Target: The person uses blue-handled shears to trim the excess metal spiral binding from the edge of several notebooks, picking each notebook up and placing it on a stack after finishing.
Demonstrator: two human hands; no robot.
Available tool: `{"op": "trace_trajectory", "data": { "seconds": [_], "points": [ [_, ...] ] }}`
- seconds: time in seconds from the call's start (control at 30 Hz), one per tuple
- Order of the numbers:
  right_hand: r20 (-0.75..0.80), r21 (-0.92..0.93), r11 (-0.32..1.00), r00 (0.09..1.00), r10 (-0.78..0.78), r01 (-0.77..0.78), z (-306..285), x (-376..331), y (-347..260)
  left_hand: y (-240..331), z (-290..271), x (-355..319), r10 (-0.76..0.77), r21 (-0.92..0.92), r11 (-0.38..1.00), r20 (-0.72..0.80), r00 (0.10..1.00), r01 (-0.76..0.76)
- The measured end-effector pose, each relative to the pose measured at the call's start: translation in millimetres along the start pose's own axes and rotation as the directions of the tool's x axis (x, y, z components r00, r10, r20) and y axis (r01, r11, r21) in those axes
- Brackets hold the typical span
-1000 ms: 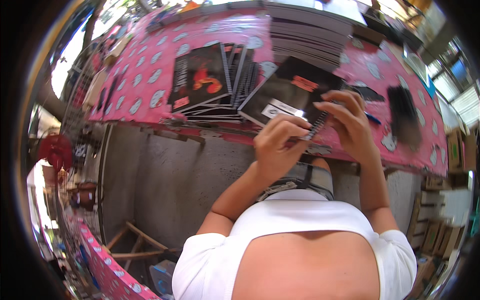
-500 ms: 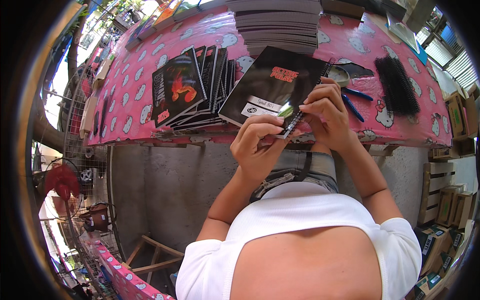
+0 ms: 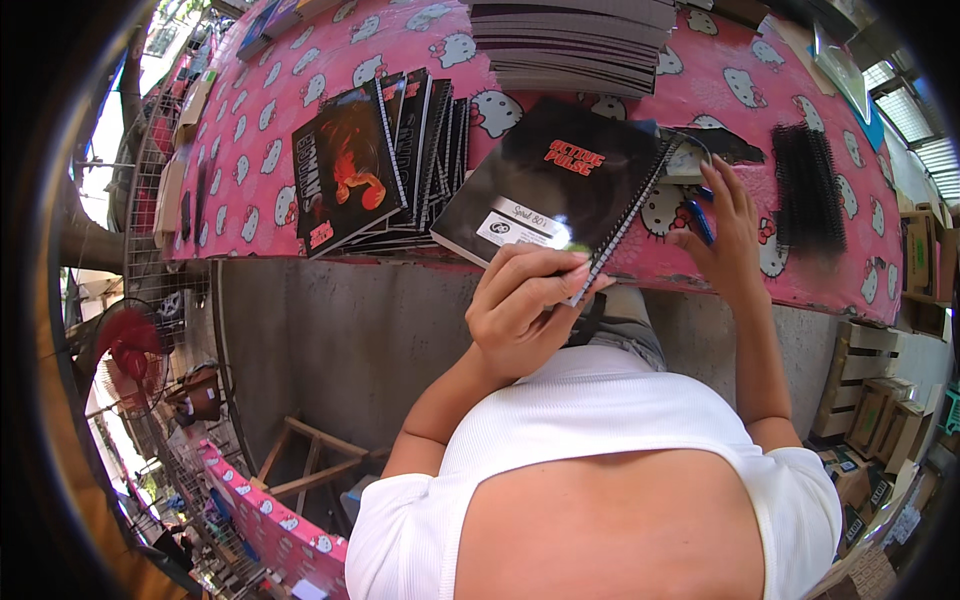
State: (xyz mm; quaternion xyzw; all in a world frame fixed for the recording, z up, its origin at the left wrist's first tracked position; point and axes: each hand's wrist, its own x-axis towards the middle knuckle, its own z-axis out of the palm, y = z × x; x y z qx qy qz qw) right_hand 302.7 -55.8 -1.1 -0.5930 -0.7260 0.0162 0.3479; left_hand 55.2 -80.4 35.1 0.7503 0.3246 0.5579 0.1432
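The left hand point(image 3: 525, 305) grips the near corner of the black spiral notebook point(image 3: 560, 190); its coil runs away toward the open right hand point(image 3: 725, 235), seemingly resting on the counter point(image 3: 400, 60).

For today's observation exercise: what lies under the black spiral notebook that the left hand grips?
The pink patterned table cover shows around the black spiral notebook, which the left hand grips at its near corner. Anything beneath its middle is covered.

Single head view, steep downward, close over table point(image 3: 300, 120) edge.
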Motion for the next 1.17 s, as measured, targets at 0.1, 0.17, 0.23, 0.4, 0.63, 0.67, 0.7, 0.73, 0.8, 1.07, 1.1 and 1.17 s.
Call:
{"op": "trace_trajectory", "data": {
  "seconds": [0.1,0.17,0.23,0.4,0.63,0.67,0.7,0.73,0.8,1.07,1.1,1.17],
  "points": [
    [0.107,-0.328,0.944,0.994,-0.003,0.038,16,-25,45,8,7,21,0.000,0.027,1.000,-0.032,1.000,0.001],
    [0.220,-0.134,0.983,0.964,0.152,-0.124,4,-22,60,8,11,32,0.028,0.075,0.997,-0.091,0.995,-0.021],
    [0.372,0.227,0.911,0.895,0.246,-0.344,-21,-10,44,11,13,38,0.033,0.126,0.992,-0.114,0.993,-0.018],
    [0.176,0.528,0.829,0.932,-0.316,0.181,-91,40,-46,16,24,50,0.078,0.226,0.974,-0.218,0.973,-0.027],
    [0.333,0.676,0.731,0.848,-0.412,0.090,-81,53,-50,23,26,51,0.067,0.223,0.975,-0.248,0.966,-0.011],
    [0.338,0.679,0.728,0.840,-0.424,0.094,-77,55,-46,22,25,48,0.064,0.230,0.973,-0.259,0.964,-0.003],
    [0.684,0.722,0.409,0.666,-0.299,-0.558,-73,59,-41,21,23,47,0.065,0.202,0.979,-0.272,0.960,-0.009],
    [0.745,0.642,0.203,0.539,-0.393,-0.740,-65,60,-42,20,21,46,0.065,0.174,0.985,-0.285,0.956,-0.015],
    [0.801,0.208,-0.130,0.245,-0.546,-0.970,-50,66,-46,13,12,53,0.101,0.208,0.978,-0.328,0.939,-0.032],
    [0.591,0.775,0.358,0.798,-0.115,-0.522,-12,83,-90,-64,-153,50,-0.298,-0.244,0.942,-0.923,0.241,0.231],
    [0.592,0.774,0.353,0.798,-0.111,-0.525,-2,86,-104,-86,-169,33,-0.339,-0.252,0.904,-0.915,0.220,0.346],
    [0.564,0.801,0.356,0.805,-0.182,-0.481,21,96,-137,-109,-209,12,-0.338,-0.228,0.863,-0.924,0.179,0.451]
  ]
}}
